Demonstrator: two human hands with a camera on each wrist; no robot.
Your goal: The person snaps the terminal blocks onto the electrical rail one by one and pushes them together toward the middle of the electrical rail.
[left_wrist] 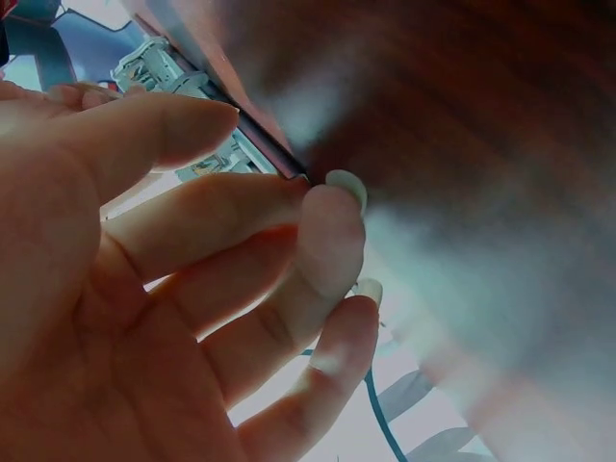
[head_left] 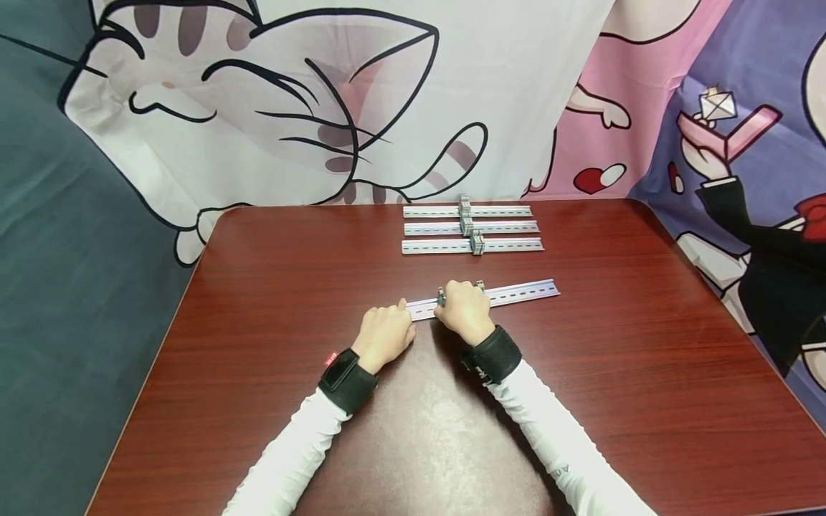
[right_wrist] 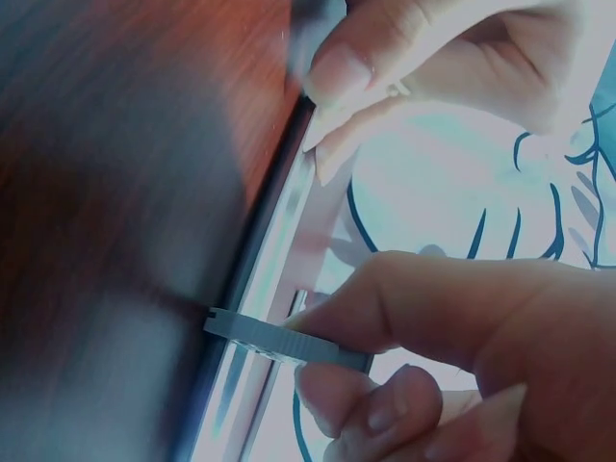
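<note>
A slotted metal DIN rail (head_left: 525, 292) lies slightly slanted on the table in front of the person. The left hand (head_left: 386, 333) pinches its left end between thumb and index finger; the other fingers are bent in the left wrist view. Further along, the right hand (head_left: 467, 312) pinches a thin grey terminal block (right_wrist: 274, 339), which sits across the rail in the right wrist view. Another small grey piece (head_left: 480, 285) shows just behind the right hand in the head view, its lower part hidden by that hand.
Behind the hands, three more rails lie parallel near the far edge: a back rail (head_left: 503, 211), a middle rail (head_left: 506, 227) and a front rail (head_left: 516, 244). Grey blocks (head_left: 465, 215) sit near their middles. A cartoon-printed curtain (head_left: 516, 86) hangs behind the reddish-brown table (head_left: 645, 344).
</note>
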